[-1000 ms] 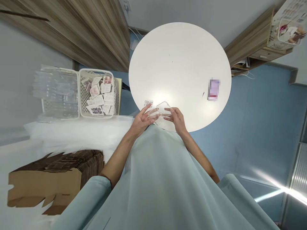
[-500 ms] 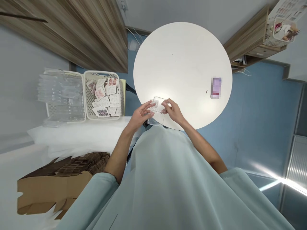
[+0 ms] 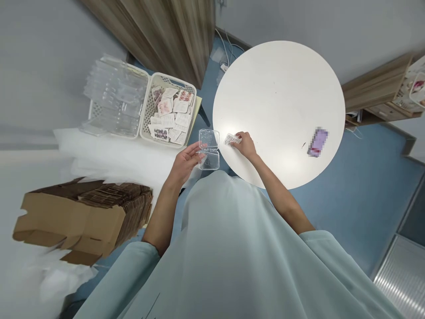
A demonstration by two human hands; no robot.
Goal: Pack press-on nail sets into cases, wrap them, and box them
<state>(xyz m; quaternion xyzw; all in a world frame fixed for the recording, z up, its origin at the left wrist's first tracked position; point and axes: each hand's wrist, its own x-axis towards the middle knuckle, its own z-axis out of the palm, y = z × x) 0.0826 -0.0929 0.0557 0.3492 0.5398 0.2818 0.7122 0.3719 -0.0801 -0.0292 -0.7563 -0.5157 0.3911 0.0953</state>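
My left hand (image 3: 187, 165) grips a clear plastic hinged case (image 3: 210, 160) by its left side. The case stands open, its two halves one above the other in the picture, just off the near left edge of the round white table (image 3: 279, 102). In my right hand (image 3: 246, 145), pinched between thumb and fingers, is a small white card (image 3: 231, 140) with a pattern of small shapes on it. The card is over the table's left edge, to the right of the case and apart from it.
Left of the table stands a white basket (image 3: 144, 119) of printed cards (image 3: 168, 119), beside another basket stacked with clear plastic cases (image 3: 116, 91). Folded brown cardboard boxes (image 3: 69, 217) lie at the lower left. A pixelated purple object (image 3: 318, 141) rests on the table's right side.
The view has shifted and turned. My hands have moved apart: the left holds the open case off the table edge, and the right has the card away from the case.
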